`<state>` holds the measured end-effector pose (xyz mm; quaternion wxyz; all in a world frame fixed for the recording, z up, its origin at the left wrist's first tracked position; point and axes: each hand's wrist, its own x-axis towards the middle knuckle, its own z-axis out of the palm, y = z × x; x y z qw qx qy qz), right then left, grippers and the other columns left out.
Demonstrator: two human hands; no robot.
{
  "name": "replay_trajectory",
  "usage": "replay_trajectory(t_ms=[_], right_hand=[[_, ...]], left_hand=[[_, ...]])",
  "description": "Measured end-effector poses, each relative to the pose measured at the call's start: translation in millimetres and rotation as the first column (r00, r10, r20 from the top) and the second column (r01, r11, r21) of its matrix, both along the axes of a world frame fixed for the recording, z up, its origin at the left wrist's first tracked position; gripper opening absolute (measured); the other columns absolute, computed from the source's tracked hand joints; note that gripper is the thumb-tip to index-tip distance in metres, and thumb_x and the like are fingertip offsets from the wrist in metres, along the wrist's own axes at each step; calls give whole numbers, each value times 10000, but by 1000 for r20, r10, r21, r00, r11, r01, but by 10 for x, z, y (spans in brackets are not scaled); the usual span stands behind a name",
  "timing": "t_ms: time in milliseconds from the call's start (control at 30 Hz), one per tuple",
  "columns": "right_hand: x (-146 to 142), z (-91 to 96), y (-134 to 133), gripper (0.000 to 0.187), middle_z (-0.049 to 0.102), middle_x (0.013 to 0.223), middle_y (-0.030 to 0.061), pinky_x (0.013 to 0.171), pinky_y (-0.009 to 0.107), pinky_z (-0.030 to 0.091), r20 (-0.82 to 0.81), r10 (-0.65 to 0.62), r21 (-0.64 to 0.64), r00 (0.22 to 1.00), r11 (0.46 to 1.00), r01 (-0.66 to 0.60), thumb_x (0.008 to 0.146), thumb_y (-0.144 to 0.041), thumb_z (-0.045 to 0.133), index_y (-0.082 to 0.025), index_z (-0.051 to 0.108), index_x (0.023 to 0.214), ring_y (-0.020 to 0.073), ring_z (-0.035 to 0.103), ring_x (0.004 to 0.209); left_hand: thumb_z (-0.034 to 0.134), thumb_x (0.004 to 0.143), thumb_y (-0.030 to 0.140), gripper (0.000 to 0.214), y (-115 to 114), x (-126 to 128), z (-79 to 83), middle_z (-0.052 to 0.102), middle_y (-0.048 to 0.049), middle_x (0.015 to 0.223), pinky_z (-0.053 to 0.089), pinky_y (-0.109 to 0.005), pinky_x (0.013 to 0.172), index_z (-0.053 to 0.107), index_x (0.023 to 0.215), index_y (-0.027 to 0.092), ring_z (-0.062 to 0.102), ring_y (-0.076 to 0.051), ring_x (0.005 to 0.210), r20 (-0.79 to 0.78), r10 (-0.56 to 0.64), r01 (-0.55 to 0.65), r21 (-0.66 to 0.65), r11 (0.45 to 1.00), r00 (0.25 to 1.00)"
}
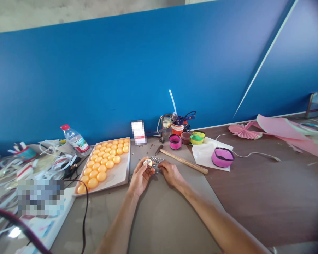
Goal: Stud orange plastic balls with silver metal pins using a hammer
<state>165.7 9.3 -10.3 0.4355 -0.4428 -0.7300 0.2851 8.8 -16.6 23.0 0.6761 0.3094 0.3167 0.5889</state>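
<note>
My left hand (140,176) is closed around a small round orange ball (148,162) that carries shiny silver bits on its top. My right hand (170,173) rests on the grey mat just right of it, fingers curled down onto a heap of small silver beads (155,161); what it pinches, if anything, I cannot make out. A white tray (119,173) with several rows of orange balls (104,163) lies directly left of my left hand.
A wooden-handled hammer (184,161) lies behind my right hand. Pink tubs (222,157), small cups and a glue gun (187,120) stand near the blue wall. A water bottle (75,139) and tangled strips lie left; a black cable (85,211) crosses there. Pink paper fans (243,130) are at right.
</note>
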Motion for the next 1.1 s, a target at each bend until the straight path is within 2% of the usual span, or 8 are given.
replay_trajectory(t_ms=[133, 400, 533, 700, 767, 900, 1100], right_hand=[[7, 58, -32, 186, 595, 799, 26, 715, 266, 418, -61, -8, -6, 998, 1000, 7, 752, -121, 440, -192, 604, 801, 147, 548, 765], [-2, 87, -18, 16, 514, 619, -46, 587, 235, 362, -287, 7, -270, 958, 959, -88, 696, -198, 531, -189, 533, 709, 108, 462, 596], [-12, 142, -21, 68, 502, 559, -54, 575, 238, 363, -470, 13, -341, 883, 920, -195, 692, -247, 557, -183, 535, 696, 99, 454, 545], [-36, 175, -54, 146, 539, 598, -37, 585, 241, 380, -641, 27, -346, 767, 882, -320, 688, -305, 604, -174, 556, 731, 99, 485, 551], [-51, 174, -62, 142, 545, 616, -30, 589, 242, 381, -632, 38, -347, 774, 879, -327, 689, -307, 601, -173, 568, 724, 99, 482, 556], [-81, 167, -66, 96, 520, 622, -36, 594, 231, 365, -535, 20, -323, 845, 919, -227, 678, -275, 589, -182, 583, 698, 97, 443, 587], [-104, 168, -65, 102, 497, 616, -38, 598, 237, 368, -517, 18, -333, 856, 917, -220, 681, -282, 562, -181, 573, 686, 101, 435, 590]], left_hand=[[654, 731, 245, 377, -9, 9, 6, 659, -29, 875, 502, -247, 627, 541, 1088, 196, 621, -111, 634, 7, -2, 2, -8, 1000, 1000], [657, 730, 258, 347, -18, 20, 2, 653, -20, 835, 490, -255, 631, 556, 1055, 193, 609, -114, 626, -5, -25, 25, -21, 999, 1000], [673, 710, 251, 351, -28, 36, 20, 649, -23, 825, 479, -255, 616, 562, 1037, 186, 602, -120, 621, -24, -42, 41, -37, 998, 999], [672, 712, 250, 355, -37, 47, 28, 645, -29, 823, 469, -262, 649, 559, 1040, 180, 598, -123, 639, -35, -79, 78, -28, 997, 996], [660, 724, 250, 349, -36, 47, 16, 643, -32, 815, 465, -264, 662, 554, 1048, 174, 599, -127, 651, -39, -93, 92, -19, 996, 995], [647, 739, 238, 332, -33, 56, -16, 645, -38, 845, 455, -253, 659, 555, 1051, 175, 600, -124, 665, -41, -110, 109, -7, 994, 993], [653, 735, 246, 339, -45, 80, -25, 655, -50, 865, 456, -267, 680, 563, 1054, 175, 619, -150, 711, -45, -114, 115, 21, 993, 992]])
